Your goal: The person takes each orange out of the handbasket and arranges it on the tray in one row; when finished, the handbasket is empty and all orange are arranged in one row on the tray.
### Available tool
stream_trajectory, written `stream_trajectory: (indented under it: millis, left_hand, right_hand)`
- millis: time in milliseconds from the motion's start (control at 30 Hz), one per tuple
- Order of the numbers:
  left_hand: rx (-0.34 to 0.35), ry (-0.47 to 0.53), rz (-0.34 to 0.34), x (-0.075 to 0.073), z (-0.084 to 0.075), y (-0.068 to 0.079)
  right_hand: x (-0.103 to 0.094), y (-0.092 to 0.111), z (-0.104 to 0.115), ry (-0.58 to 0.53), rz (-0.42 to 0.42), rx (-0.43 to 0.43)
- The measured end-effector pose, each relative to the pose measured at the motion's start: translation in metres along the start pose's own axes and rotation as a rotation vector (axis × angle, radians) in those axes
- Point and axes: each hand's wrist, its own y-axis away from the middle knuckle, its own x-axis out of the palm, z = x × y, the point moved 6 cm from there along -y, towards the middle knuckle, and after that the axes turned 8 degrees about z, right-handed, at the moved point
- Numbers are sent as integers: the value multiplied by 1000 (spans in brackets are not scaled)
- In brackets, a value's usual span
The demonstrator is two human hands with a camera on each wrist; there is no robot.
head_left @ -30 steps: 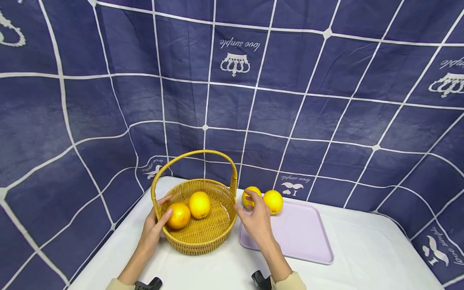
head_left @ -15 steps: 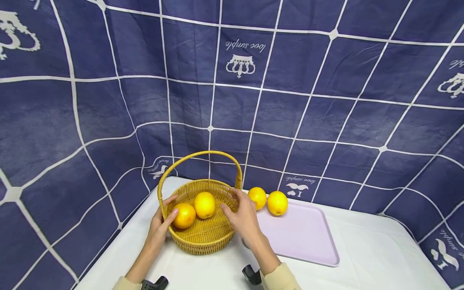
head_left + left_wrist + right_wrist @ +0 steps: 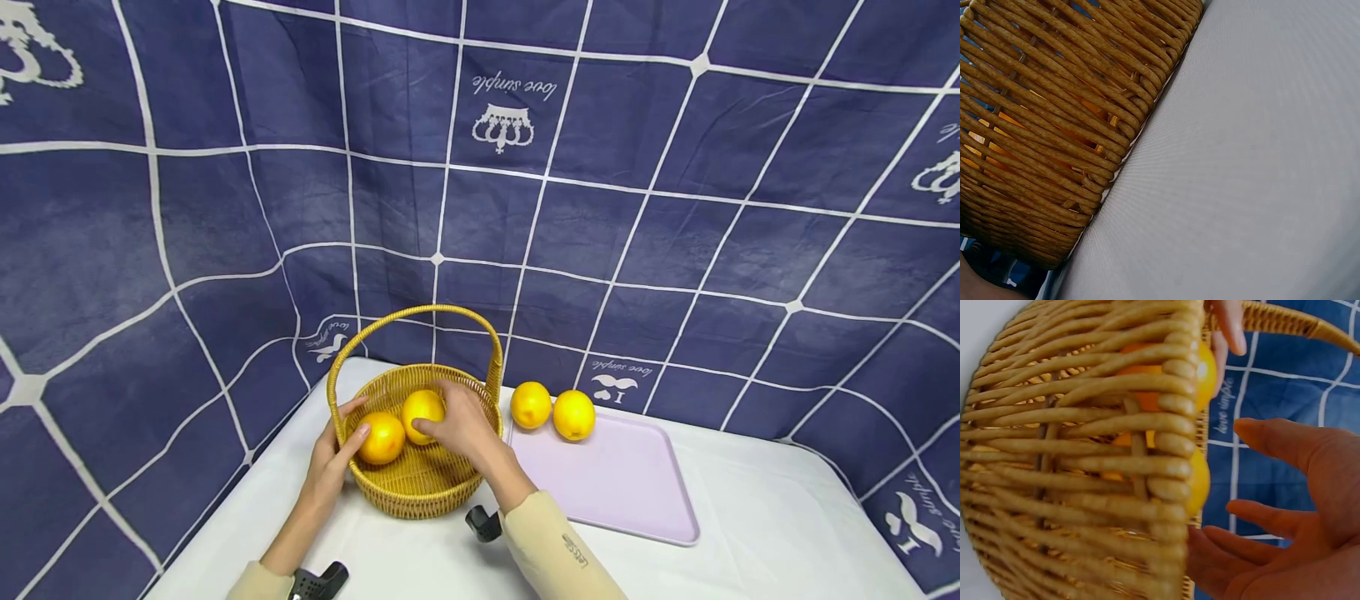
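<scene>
A golden wicker basket (image 3: 416, 505) with a tall arched handle stands on the table. Inside it lie two oranges, a left one (image 3: 382, 439) and a right one (image 3: 422, 412). My left hand (image 3: 324, 473) holds the basket's left rim, its thumb over the edge beside the left orange. Over the right part of the basket, my right hand (image 3: 467, 427) has its fingers and thumb spread at the right orange; contact cannot be told. In the right wrist view those fingers (image 3: 1260, 550) are loosely extended near the rim. Only wicker wall (image 3: 1054, 119) fills most of the left wrist view's upper left.
Right of the basket lies a lilac tray (image 3: 622, 487). Two more oranges, one (image 3: 530, 405) and another (image 3: 573, 415), sit side by side at its back left corner. A white cloth (image 3: 765, 517) covers the table, and a blue checked curtain (image 3: 570, 217) hangs behind.
My right hand has moved left from beside the tray's oranges, across the basket's right rim, to the right orange inside. The left hand keeps its place on the basket. The view has shifted slightly.
</scene>
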Motion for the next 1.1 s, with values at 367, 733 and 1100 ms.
stream_trajectory:
  millis: [367,733,1100]
  left_hand:
    - [-4,12,6,2,0,-2]
    - [-2,19,0,2,1,-1]
    - [4,15,3,0,1,-2]
  right_hand:
    - [28,-24,-23,-50,84,41]
    - [29,-25,-22,-4,30,4]
    - [4,8,-11,-34,-58,-75]
